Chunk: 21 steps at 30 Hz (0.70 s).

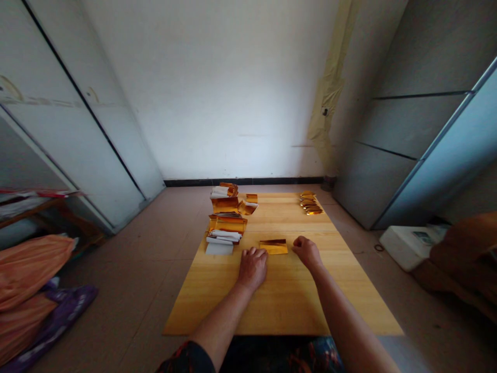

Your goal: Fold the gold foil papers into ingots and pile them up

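Observation:
A folded sheet of gold foil paper point(273, 247) lies on the wooden table, with a dark crease along its upper part. At its left edge my left hand point(253, 267) rests on the tabletop, fingers bent together and fingertips touching the paper. My right hand point(306, 251) is just off the right edge, its fingers curled into a loose fist; whether anything is inside is hidden. Beyond my left hand lie stacks of gold foil sheets point(227, 224) with white backs. Several folded gold foil pieces point(311, 203) sit in a row at the far right corner.
The wooden table point(287, 305) spans the space before me. Smaller gold pieces point(248, 207) lie near its far edge. A grey cabinet point(392, 134) and a white box point(406, 246) stand right; orange and purple bags point(34, 280) are on the left floor.

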Motion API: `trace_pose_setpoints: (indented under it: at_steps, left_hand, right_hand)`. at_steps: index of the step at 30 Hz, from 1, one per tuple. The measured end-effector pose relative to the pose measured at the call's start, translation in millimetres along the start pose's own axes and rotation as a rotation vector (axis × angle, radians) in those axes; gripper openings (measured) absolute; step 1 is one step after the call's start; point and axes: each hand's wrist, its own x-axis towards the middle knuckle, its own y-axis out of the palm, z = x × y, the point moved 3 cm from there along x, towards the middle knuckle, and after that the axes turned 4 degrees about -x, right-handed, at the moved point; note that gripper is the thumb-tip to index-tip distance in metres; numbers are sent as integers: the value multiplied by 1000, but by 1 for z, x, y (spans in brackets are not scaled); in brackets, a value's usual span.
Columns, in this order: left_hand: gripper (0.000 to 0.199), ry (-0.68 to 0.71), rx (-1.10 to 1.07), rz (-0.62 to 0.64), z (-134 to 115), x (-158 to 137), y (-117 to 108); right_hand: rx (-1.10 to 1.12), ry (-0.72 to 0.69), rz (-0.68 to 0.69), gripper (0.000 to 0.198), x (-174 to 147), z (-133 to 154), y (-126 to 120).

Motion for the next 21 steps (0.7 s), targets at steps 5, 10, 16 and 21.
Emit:
trace_pose_setpoints:
  at_steps: [5, 10, 16, 21]
  left_hand:
    - [29, -20, -25, -1, 4, 1, 3]
    - [18, -99, -88, -27, 7, 12, 4]
    - [12, -319, -84, -30, 14, 29, 7]
    - [12, -396, -94, -16, 18, 31, 7]
  right_hand:
    - [203, -306, 81, 13, -9, 47, 11]
    - [-48, -283, 185, 20, -7, 65, 35]
    - [-48, -302, 208, 22, -5, 56, 39]
    - [1, -291, 221, 16, -3, 54, 40]
